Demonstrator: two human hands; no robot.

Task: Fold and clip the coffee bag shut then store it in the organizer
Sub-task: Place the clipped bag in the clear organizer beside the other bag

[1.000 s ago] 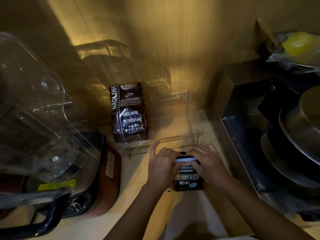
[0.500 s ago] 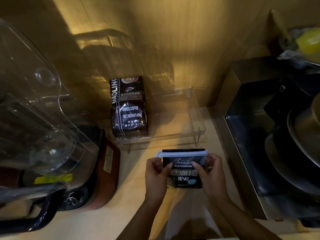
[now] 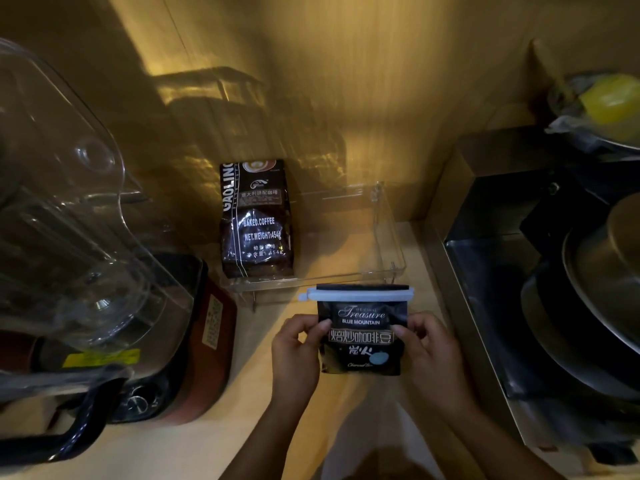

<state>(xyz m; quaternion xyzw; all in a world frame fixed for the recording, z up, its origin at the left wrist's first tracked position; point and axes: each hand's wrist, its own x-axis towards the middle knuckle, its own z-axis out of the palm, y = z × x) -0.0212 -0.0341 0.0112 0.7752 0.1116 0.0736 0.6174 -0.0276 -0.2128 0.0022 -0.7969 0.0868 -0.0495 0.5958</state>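
Note:
A small black coffee bag (image 3: 362, 336) labelled "Treasure Blue Mountain" is held upright between both hands, just in front of the clear organizer tray (image 3: 388, 244). A pale blue clip (image 3: 356, 294) runs across the bag's folded top edge and sticks out at both ends. My left hand (image 3: 296, 353) pinches the bag's left side, my right hand (image 3: 424, 351) its right side. The bag's top edge is level with the tray's front rim. A larger brown coffee bag (image 3: 258, 220) stands in the left part of the tray.
A clear blender jar on a red-brown base (image 3: 204, 344) fills the left side. A steel rack with pots and pans (image 3: 540, 296) stands on the right. The wooden wall is close behind the tray. The tray's right half holds nothing.
The hands came off the bag's top, where they pressed on the clip, and moved to its sides. The bag now stands upright and lifted, with the clip in full view.

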